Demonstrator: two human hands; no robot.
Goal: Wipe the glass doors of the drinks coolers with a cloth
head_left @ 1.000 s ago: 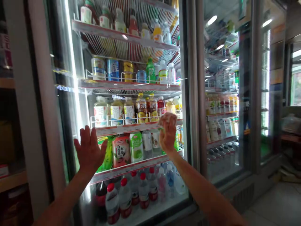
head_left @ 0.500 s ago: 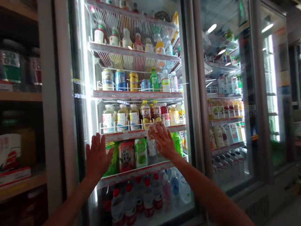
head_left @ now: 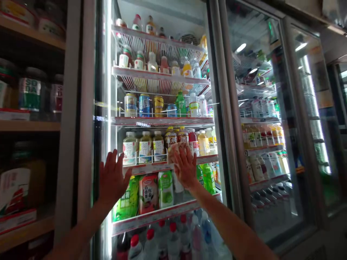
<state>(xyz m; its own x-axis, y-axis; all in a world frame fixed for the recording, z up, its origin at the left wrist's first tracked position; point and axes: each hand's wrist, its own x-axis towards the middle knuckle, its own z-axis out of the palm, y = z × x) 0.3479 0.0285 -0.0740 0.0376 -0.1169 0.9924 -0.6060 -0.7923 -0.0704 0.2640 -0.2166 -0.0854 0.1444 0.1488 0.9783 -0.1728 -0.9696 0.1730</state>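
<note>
My right hand (head_left: 185,164) presses a crumpled pinkish-white cloth (head_left: 173,151) to the glass of a drinks fridge door (head_left: 165,83), its fingers spread over the cloth. Behind it, through the glass, stand brown-labelled tea bottles (head_left: 170,137) and a red-labelled bottle (head_left: 193,139). My left hand (head_left: 112,177) is raised at the left side of the same door, palm forward and fingers open, with nothing in it. It looks laid on the glass, near a green drink bottle (head_left: 127,200) inside. A red carton-like pack (head_left: 148,193) stands between the two hands.
A lit strip (head_left: 109,90) runs down the fridge's left side. On the left are wooden shelves (head_left: 29,126) with soda jars (head_left: 29,90). A metal door frame (head_left: 229,108) divides this door from another glass-fronted fridge (head_left: 262,202) on the right. Red-capped bottles (head_left: 150,240) fill the bottom.
The view has tilted upward and shifted a little, so the shelves sit lower in the picture. Against the shelves, both hands and the cloth are slightly higher. The cloth stays under my right hand.
</note>
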